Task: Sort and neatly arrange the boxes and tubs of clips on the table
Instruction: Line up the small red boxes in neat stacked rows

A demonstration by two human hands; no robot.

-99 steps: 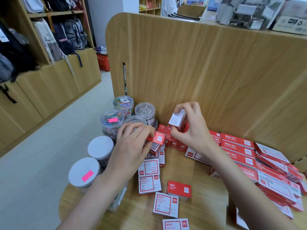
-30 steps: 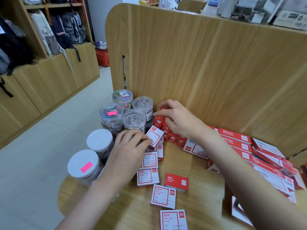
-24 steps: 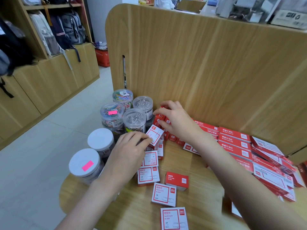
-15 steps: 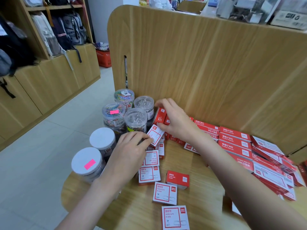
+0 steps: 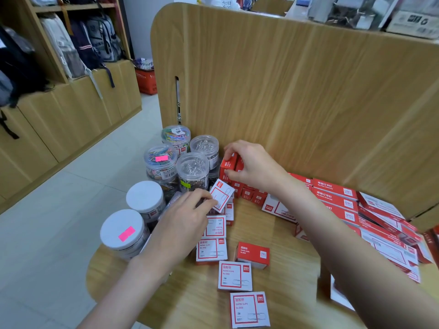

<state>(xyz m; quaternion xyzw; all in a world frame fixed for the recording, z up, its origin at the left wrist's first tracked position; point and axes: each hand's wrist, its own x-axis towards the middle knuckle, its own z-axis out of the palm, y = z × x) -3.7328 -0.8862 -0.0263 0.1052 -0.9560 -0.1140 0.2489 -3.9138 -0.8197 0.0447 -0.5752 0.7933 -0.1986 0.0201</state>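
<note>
My right hand (image 5: 253,166) grips a small red clip box (image 5: 227,165), holding it upright against the wooden back panel atop a row of small red boxes (image 5: 249,193). My left hand (image 5: 183,224) pinches a tilted white-and-red paper clip box (image 5: 222,195) by its corner, just right of the clear tubs. Several clear tubs of clips (image 5: 192,170) stand at the back left, and two white-lidded tubs (image 5: 123,231) stand nearer the table's left edge. More small clip boxes (image 5: 235,275) lie loose in a line toward me.
Long red staple boxes (image 5: 335,188) are piled along the back right. A tall wooden panel (image 5: 297,91) closes off the round wooden table (image 5: 190,302) behind. The floor drops away on the left, with wooden cabinets and backpacks beyond.
My right hand set its small box at the back and now lifts a red box upright by the panel. My left hand's box has turned white face up and stays near the tubs.
</note>
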